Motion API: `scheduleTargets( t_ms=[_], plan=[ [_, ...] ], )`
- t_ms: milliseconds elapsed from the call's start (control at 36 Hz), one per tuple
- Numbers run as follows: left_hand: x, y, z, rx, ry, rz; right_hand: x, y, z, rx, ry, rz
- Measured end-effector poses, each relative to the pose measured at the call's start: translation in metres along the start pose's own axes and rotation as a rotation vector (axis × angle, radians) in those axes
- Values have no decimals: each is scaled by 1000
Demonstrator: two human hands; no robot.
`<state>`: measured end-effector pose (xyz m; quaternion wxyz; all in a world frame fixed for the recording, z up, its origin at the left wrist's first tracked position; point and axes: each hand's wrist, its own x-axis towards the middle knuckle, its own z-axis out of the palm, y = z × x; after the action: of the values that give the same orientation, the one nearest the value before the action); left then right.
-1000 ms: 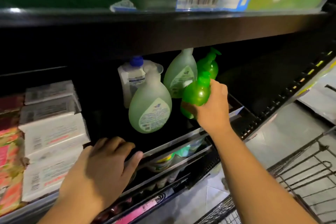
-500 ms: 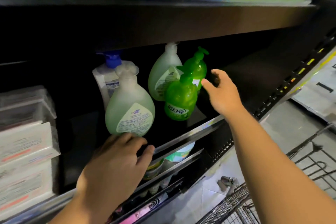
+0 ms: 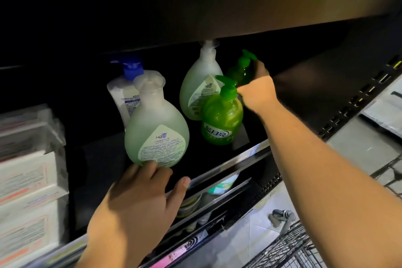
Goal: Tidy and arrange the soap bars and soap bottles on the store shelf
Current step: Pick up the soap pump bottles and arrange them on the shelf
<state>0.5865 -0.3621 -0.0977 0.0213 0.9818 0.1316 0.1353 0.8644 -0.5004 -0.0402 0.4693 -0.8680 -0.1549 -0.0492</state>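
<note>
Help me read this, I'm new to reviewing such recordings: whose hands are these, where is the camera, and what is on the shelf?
There is no machine here. A person wears a wide-angle camera on the head, so the single picture looks forward and down at their own bare hands. They face a dark store shelf. On it stand a front pale green bottle, a rear pale green bottle, a white bottle with a blue pump and a bright green pump bottle. Boxed soap bars are stacked at the left. The right hand reaches to the back and grips a darker green pump bottle. The left hand rests on the shelf's front edge and seems to hold nothing. A wire cart shows at the lower right.
</note>
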Motion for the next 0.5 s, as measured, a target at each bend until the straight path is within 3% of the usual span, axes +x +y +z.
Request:
scheduleTargets(
  t_ms=[194, 389, 500],
  plan=[
    [-1, 1, 0, -39, 33, 3, 0, 1, -12, -267, -48, 125],
    [-2, 1, -10, -59, -81, 6, -36, 4, -27, -112, -35, 160],
    [-3, -6, -12, -81, -249, 70, -65, 0, -39, -58, 37, 146]
  ],
)
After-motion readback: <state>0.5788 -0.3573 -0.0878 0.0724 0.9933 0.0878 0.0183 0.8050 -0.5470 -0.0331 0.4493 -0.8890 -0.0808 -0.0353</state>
